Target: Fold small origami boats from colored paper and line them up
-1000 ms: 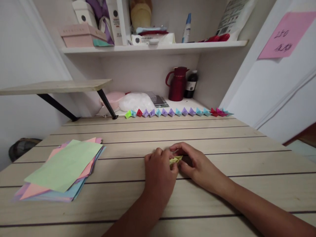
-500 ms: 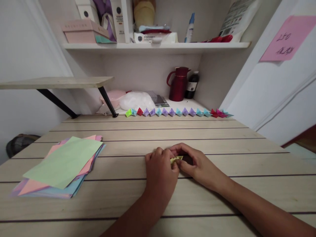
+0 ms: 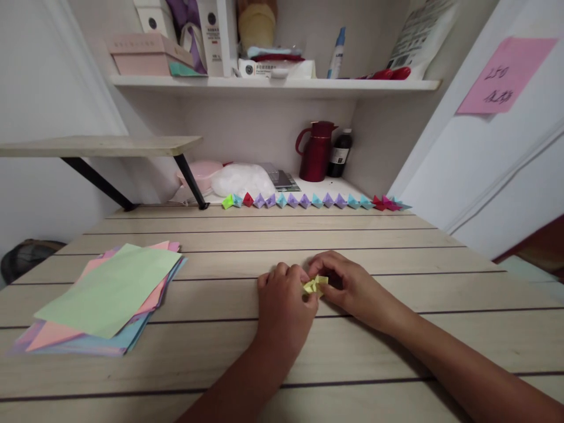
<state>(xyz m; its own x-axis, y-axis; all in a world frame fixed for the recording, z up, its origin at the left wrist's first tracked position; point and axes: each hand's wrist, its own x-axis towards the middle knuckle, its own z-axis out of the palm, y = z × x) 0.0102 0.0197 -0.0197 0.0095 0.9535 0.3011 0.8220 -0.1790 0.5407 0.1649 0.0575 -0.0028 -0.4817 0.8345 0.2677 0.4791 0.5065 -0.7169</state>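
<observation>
A small piece of folded yellow paper (image 3: 315, 285) is between my two hands, low over the middle of the wooden table. My left hand (image 3: 285, 299) pinches its left side, the fingers curled and partly hiding it. On the other side my right hand (image 3: 350, 288) grips the paper between thumb and fingertips. To the left lies a stack of coloured paper sheets (image 3: 112, 288), with a light green one on top. Along the table's far edge stands a row of small folded paper pieces (image 3: 293, 201) in purple, blue, red, pink and green.
Behind the row, a dark red jug (image 3: 317, 153) and a dark bottle (image 3: 340, 154) stand in the cabinet. A raised wooden shelf (image 3: 101, 145) on black legs is at the back left. Boxes and other items fill the white shelf (image 3: 273, 85) above.
My right hand's fingers have shifted slightly, and more of the yellow paper shows between the hands. The whole view has moved a little.
</observation>
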